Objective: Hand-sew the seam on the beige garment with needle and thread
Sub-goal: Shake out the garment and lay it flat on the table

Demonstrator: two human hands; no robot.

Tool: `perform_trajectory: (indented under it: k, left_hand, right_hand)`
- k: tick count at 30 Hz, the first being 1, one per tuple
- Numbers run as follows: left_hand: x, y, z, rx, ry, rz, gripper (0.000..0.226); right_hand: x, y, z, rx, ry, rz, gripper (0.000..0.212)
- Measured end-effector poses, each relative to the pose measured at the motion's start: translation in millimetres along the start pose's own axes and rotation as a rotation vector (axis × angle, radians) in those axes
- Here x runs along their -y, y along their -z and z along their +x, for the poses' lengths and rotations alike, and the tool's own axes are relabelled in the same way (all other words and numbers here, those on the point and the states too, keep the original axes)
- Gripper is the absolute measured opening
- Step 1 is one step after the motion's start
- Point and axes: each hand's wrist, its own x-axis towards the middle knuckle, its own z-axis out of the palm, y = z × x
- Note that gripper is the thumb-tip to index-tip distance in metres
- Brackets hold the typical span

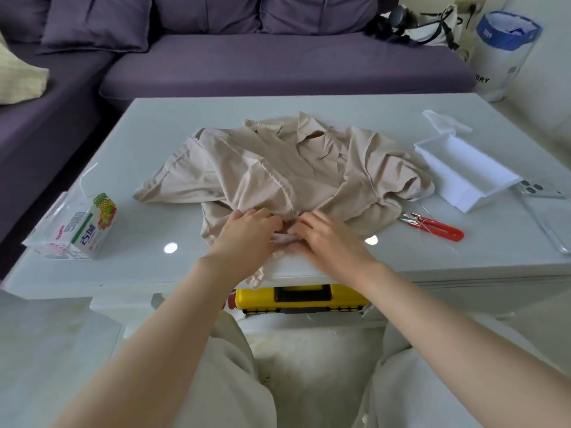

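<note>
Garment lies crumpled mid-worktop, its near edge hanging over the front. Both hands meet at that edge: left hand, grip curled into the cloth, and right hand just beside it, grip pinching a small fold. Needle too small to make out. Red snips lie to the right, with an open white box beyond.
</note>
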Motion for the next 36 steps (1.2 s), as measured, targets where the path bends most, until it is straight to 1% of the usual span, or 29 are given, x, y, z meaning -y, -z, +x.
perform_trajectory:
  k: [2,4,6,8,9,11,13,14,15,17,18,21,23,26,30,32,33,34,36]
  left_hand:
    - [-1.4,4.5,-1.1,-0.072,0.046,0.031,0.026]
    - [-0.6,11.0,-4.6,-0.145,0.151,0.067,0.029]
    - [2.3,16.8,-9.5,-0.278,0.241,0.156,0.026]
    - [3.9,20.9,-15.8,-0.363,0.316,0.145,0.023]
    - [2.6,21.8,-19.3,-0.345,0.334,0.096,0.023]
    - [-2.6,20.0,-25.7,-0.240,0.344,-0.050,0.023]
    - [-6.1,16.7,-31.5,-0.100,0.295,-0.131,0.018]
    - [-6.2,13.6,-33.8,-0.041,0.264,-0.157,0.022]
    - [-4.8,9.3,-34.5,0.018,0.234,-0.155,0.030]
    - [0.0,3.9,-34.3,0.111,0.198,-0.115,0.042]
    - [3.0,2.7,-33.4,0.123,0.205,-0.116,0.043]
    - [12.1,1.6,-26.1,0.128,0.300,-0.109,0.041]
    - [19.7,-1.2,-20.6,0.117,0.359,-0.092,0.042]
    - [28.6,-6.4,-16.9,0.143,0.391,-0.051,0.039]
    - [30.6,-5.6,-11.9,-0.006,0.407,-0.083,0.033]
    - [28.3,0.3,-11.3,-0.090,0.389,-0.057,0.035]
    - [28.1,1.3,-11.3,-0.159,0.367,-0.018,0.035]
    - [28.7,1.1,-10.7,-0.260,0.328,0.051,0.033]
    - [27.7,6.4,-13.3,-0.374,0.318,0.103,0.020]
  right_hand:
    - [-1.5,-0.5,1.9,-0.016,-0.026,0.013,0.010]
    - [-4.8,2.2,2.2,-0.024,-0.068,0.021,0.011]
    - [-7.0,7.0,1.6,-0.043,-0.126,0.026,0.012]
    - [-10.4,9.8,0.6,-0.078,-0.167,0.010,0.011]
    - [-12.2,10.5,0.2,-0.086,-0.175,-0.002,0.009]
    - [-16.2,11.6,-1.5,-0.069,-0.189,0.001,0.009]
    - [-19.4,11.9,-4.3,-0.030,-0.196,0.012,0.019]
    - [-19.8,12.0,-6.0,-0.002,-0.193,0.016,0.021]
    - [-20.1,11.7,-7.6,0.019,-0.182,0.021,0.022]
    - [-19.7,10.6,-9.7,0.043,-0.164,0.030,0.020]
    - [-18.9,10.0,-10.5,0.044,-0.156,0.030,0.017]
    - [-14.4,7.0,-11.6,0.009,-0.108,0.031,0.009]
    - [-9.6,4.9,-10.0,0.006,-0.076,0.039,0.009]
    - [-4.4,1.1,-4.9,0.003,-0.061,0.050,0.006]
    - [-11.3,7.3,3.5,-0.019,-0.127,0.053,0.007]
    - [-19.8,17.4,6.3,-0.108,-0.190,0.068,0.008]
    - [-23.8,22.8,6.9,-0.168,-0.215,0.068,0.007]
    - [-27.0,27.5,7.1,-0.221,-0.234,0.064,0.007]
    - [-29.9,34.2,6.5,-0.284,-0.243,0.047,0.005]
